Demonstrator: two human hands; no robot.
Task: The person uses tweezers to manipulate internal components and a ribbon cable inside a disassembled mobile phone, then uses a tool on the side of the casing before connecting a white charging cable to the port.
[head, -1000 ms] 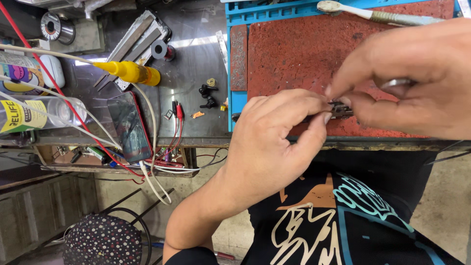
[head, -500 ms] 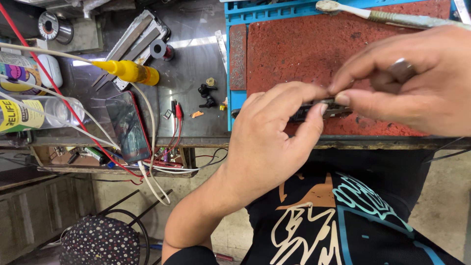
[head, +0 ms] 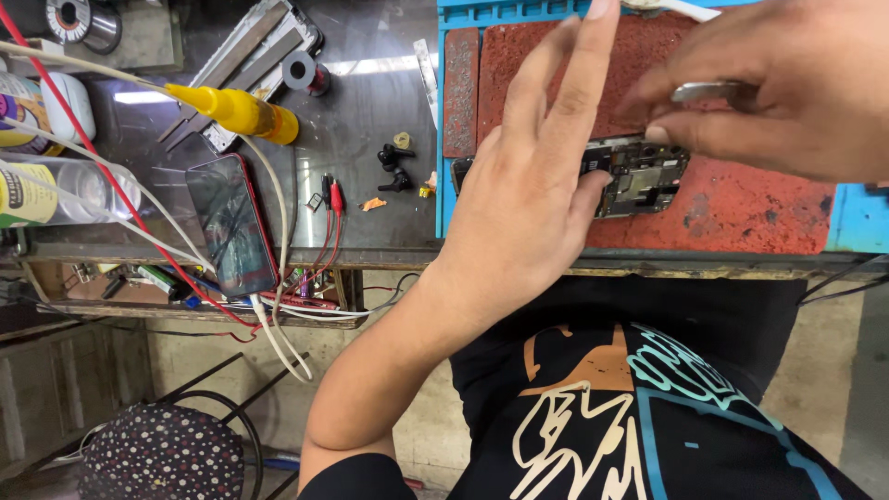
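I see my left hand [head: 528, 199], fingers spread open, thumb steadying the circuit board [head: 639, 176] while my right hand [head: 778, 93] pinches its top edge against the red mat [head: 741, 208].

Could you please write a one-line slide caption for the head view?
Left hand and right hand steady an opened phone on a red work mat.
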